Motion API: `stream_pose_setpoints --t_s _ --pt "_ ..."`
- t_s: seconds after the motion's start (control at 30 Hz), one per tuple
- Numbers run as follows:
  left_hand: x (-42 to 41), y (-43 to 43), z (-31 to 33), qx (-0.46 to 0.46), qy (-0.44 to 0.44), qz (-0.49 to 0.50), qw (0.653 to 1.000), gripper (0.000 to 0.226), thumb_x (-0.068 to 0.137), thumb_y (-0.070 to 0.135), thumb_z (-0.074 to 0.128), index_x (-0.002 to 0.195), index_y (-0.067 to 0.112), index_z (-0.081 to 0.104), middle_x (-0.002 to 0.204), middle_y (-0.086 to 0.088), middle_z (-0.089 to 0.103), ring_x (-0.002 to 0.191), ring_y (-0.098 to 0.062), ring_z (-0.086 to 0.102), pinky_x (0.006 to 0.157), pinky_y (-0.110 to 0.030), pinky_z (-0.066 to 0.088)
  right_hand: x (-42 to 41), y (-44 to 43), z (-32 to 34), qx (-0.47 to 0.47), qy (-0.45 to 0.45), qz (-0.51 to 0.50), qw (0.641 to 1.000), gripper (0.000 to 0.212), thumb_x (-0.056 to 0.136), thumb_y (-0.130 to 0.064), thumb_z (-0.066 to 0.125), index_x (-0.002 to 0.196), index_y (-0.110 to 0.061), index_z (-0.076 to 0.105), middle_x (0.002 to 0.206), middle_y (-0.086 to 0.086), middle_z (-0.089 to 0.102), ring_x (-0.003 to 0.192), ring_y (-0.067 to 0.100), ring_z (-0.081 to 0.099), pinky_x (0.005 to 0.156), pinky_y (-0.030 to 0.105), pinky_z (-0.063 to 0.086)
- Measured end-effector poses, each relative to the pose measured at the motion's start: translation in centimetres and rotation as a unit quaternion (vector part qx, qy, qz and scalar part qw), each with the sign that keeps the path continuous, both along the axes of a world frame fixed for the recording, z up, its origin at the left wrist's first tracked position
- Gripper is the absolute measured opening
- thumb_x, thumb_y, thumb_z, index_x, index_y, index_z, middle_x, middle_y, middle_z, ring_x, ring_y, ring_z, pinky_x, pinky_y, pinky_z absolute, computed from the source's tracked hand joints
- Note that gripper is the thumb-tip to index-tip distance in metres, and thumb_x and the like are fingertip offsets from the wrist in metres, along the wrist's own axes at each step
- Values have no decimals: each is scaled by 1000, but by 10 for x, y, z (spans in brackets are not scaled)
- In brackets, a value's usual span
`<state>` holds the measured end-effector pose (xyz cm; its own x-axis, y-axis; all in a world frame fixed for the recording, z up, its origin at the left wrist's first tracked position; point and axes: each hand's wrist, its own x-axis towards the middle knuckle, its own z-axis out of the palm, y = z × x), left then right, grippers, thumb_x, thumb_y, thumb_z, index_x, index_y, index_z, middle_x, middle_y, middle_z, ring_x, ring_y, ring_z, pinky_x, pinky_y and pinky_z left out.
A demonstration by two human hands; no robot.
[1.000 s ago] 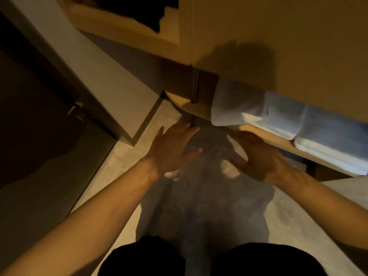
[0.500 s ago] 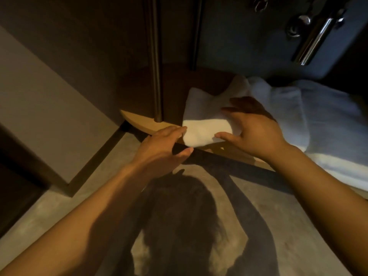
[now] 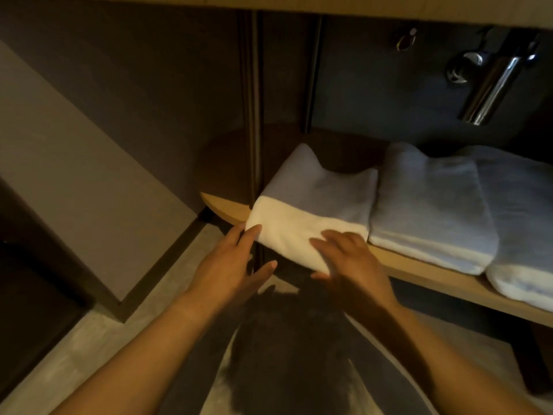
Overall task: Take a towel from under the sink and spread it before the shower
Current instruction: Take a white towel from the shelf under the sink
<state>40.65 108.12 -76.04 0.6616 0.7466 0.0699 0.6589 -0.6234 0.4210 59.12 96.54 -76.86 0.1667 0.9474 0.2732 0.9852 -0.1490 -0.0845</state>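
Observation:
A folded white towel (image 3: 311, 205) lies at the left end of the wooden shelf (image 3: 419, 265) under the sink, its front edge hanging over the shelf's rim. My right hand (image 3: 350, 259) grips that front edge, fingers on top and thumb below. My left hand (image 3: 233, 265) is open at the towel's left front corner, fingertips touching it. Two more folded white towels (image 3: 428, 205) (image 3: 526, 235) lie to the right on the same shelf.
A chrome drain pipe (image 3: 490, 85) hangs at the upper right under the sink. Vertical dark posts (image 3: 253, 115) rise behind the towel's left corner. A grey wall panel (image 3: 74, 163) stands left. The floor (image 3: 104, 333) below is pale stone with my shadow on it.
My right hand slid from the towel's top to its front edge and took hold. My left hand rose to the towel's left corner. The towel has come forward over the shelf's rim.

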Motion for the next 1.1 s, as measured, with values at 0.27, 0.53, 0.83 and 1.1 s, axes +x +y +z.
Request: stream_pose_setpoints --t_s 0.27,0.53,0.83,1.1 --pt "-5 2 0 -28 -10 -18 999 69 88 57 45 145 34 15 154 7 19 106 -8 52 82 -20 42 1 18 11 -4 62 -35 997 77 75 -67 45 142 -33 27 152 -2 27 136 22 24 107 47 23" --pt "-16 -3 -4 -19 1 -42 999 65 87 58 44 144 35 21 147 7 28 103 -8 49 85 -22 46 -1 35 -10 -54 70 -15 996 67 89 -56 44 146 -38 13 155 -7 17 139 17 15 112 46 12" --pt "-42 5 -14 33 9 -49 998 70 85 68 34 145 35 19 148 7 32 119 -12 46 93 -28 45 -16 52 -12 -25 67 -12 997 82 78 -66 50 146 -31 18 155 -1 20 140 22 18 114 47 4" --pt "-65 11 -28 52 93 -11 994 80 78 72 22 147 31 17 155 -1 25 140 -20 27 113 -40 28 -21 61 -16 -19 45 -9 999 73 86 -52 54 147 -33 17 152 2 28 136 26 28 111 47 16"
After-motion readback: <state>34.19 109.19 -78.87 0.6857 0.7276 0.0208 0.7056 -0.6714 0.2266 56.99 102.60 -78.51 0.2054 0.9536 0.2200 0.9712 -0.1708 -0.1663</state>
